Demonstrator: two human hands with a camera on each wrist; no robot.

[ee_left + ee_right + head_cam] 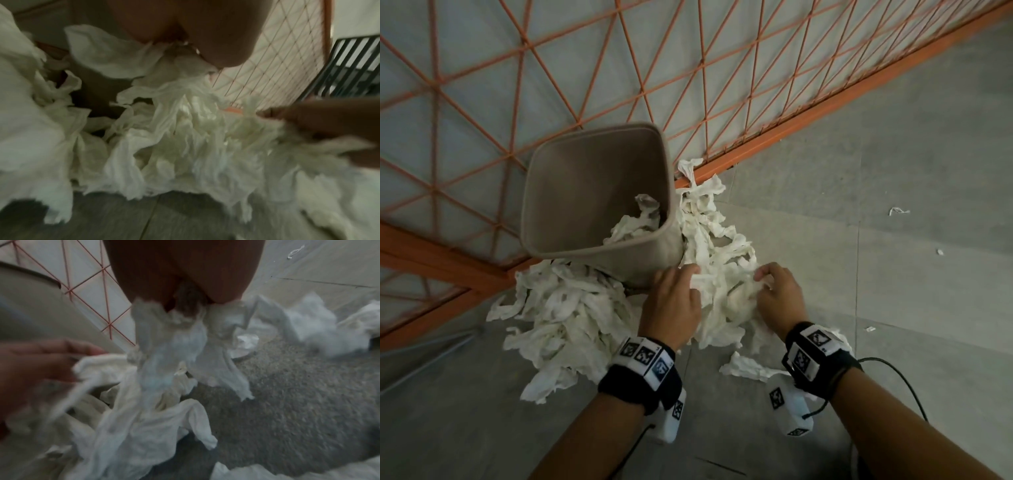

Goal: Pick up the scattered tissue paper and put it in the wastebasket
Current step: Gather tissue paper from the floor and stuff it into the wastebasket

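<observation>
A grey tiled floor [893,144] runs up to an orange wire fence [756,102], and a beige wastebasket [551,192] stands against it with some tissue inside. White tissue paper [571,308] lies heaped around the basket's near side. Both hands are down in the heap just right of the basket: the left hand [674,301] curls its fingers into a bunch of tissue, and the right hand [779,294] pinches another bunch just beside it. A few small scraps [899,210] lie well apart to the right.
</observation>
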